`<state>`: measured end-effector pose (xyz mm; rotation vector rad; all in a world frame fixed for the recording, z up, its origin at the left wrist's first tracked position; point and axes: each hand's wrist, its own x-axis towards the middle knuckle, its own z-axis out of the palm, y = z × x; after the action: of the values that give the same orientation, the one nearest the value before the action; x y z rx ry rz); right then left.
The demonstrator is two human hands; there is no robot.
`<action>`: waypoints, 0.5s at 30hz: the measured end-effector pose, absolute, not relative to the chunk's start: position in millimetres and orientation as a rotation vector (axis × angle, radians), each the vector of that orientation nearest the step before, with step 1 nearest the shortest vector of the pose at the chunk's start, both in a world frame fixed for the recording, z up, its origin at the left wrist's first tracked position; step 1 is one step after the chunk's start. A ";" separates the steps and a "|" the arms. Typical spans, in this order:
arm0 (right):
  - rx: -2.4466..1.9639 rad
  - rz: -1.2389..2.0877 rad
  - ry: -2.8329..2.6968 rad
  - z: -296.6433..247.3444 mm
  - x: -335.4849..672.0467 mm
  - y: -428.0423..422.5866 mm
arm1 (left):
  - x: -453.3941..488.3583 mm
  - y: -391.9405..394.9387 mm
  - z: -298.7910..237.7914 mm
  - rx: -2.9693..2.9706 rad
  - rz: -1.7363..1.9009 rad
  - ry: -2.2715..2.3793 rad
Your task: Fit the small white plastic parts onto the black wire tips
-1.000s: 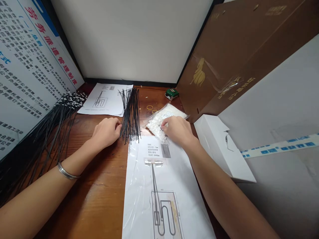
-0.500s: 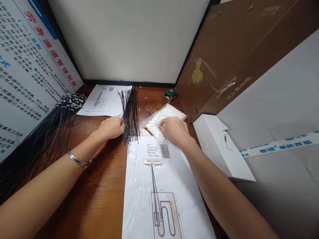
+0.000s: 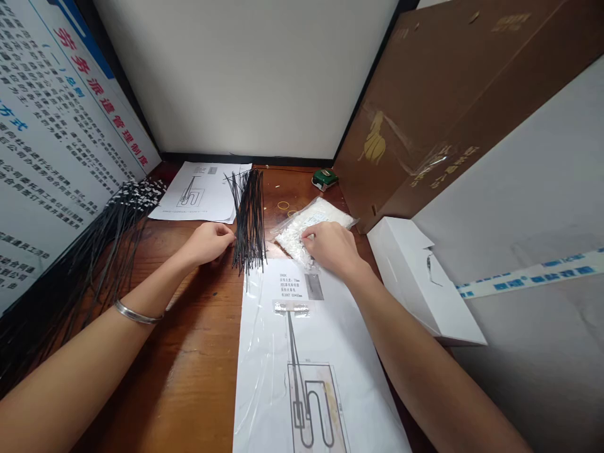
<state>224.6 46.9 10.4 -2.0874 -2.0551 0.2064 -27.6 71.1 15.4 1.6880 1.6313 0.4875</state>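
A bundle of thin black wires (image 3: 249, 220) lies upright across the far table, its lower ends over the top edge of a printed drawing sheet (image 3: 264, 352). At its left side is my left hand (image 3: 211, 242), fingers curled into a pinch; whatever the tips may hold is too small to make out. My right hand (image 3: 334, 248) rests on the front of a clear plastic bag of small white pieces (image 3: 314, 217). Its thumb and index finger are pinched together over loose white pieces at the bag's mouth, and any piece between them is hidden.
More black wires with white ends (image 3: 134, 195) lie in a heap at the left. Behind are another drawing sheet (image 3: 193, 201), a green tape measure (image 3: 324, 179) and yellow rings (image 3: 283, 205). A white box (image 3: 410, 277) and a large brown box (image 3: 425, 113) stand at the right.
My left hand has shifted slightly left, leaving a small gap at the wire bundle, and its fingers look a little less tucked. The right hand stays at the bag.
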 end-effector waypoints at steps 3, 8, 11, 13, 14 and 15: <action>-2.062 0.205 -2.097 10.9 225.2 45.6 | -29.8 74.8 11.7 1.627 0.596 1.571; -2.053 0.211 -2.097 9.9 226.3 46.6 | -29.6 75.5 12.1 1.622 0.632 1.575; -2.045 0.191 -2.114 10.1 225.5 46.8 | -28.6 73.7 13.9 1.676 0.608 1.607; -2.048 0.180 -2.125 11.5 224.7 45.8 | -28.2 72.8 15.3 1.738 0.593 1.681; -2.053 0.180 -2.127 12.6 224.4 45.2 | -28.1 72.7 15.9 1.761 0.587 1.743; -2.057 0.182 -2.129 14.1 224.2 44.5 | -28.2 73.0 16.4 1.757 0.580 1.799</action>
<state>224.2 44.5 14.1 -2.0573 -2.1291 0.1825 -28.2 73.0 16.4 1.7569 1.7987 0.5803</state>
